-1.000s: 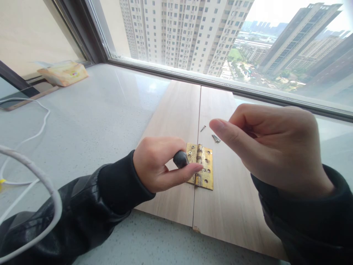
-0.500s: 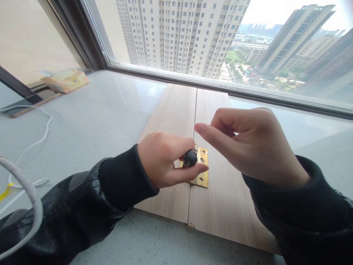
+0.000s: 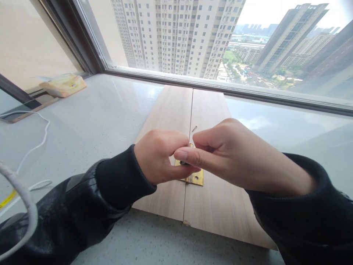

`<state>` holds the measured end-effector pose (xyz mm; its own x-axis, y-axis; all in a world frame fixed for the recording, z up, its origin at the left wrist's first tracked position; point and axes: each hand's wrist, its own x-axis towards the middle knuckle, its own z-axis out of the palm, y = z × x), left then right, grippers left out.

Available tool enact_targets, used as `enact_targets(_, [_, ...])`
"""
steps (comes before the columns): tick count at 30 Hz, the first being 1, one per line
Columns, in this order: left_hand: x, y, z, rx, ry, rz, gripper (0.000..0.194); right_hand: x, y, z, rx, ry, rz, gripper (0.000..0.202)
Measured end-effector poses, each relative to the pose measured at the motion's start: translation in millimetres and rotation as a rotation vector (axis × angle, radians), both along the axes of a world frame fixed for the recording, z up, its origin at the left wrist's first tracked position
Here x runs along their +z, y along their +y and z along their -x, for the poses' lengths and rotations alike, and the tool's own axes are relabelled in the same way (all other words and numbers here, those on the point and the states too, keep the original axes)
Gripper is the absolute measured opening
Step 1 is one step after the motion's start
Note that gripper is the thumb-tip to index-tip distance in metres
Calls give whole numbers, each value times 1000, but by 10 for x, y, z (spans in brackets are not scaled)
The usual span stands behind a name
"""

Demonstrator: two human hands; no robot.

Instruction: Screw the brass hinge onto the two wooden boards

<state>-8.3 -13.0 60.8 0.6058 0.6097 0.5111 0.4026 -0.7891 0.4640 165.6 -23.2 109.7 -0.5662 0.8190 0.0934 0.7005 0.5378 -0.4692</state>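
A brass hinge (image 3: 196,178) lies across the seam of two pale wooden boards (image 3: 220,217), partly hidden under my hands. My left hand (image 3: 162,156) is closed around a black-handled screwdriver (image 3: 182,162) that stands over the hinge. Only a bit of the dark rounded handle end shows; its shaft and tip are hidden. My right hand (image 3: 220,151) has its thumb over the top of the handle and its fingers curled in on the far side. A small loose screw (image 3: 194,129) rests on the right board just beyond my right fingers.
The boards lie on a speckled white sill (image 3: 110,110) below a large window. A tissue pack (image 3: 64,85) and a phone-like flat object (image 3: 27,110) are at the far left. White cables (image 3: 41,143) run along the left side, one looping near my left sleeve.
My right hand has come left and down onto the screwdriver's handle end, from a spot apart from it. The loose screw beyond it now shows. The view has shifted slightly.
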Motion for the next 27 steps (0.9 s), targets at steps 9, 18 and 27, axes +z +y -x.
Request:
enact_targets(9, [-134, -23, 85, -37, -218, 146, 13, 86, 2, -23, 261, 202, -30, 18])
enact_targets(18, [-257, -78, 45, 74, -346, 307, 24, 73, 80, -50, 199, 108, 39, 13])
enact_targets(27, [-312, -115, 29, 95, -534, 287, 10, 61, 101, 0, 97, 59, -105, 23])
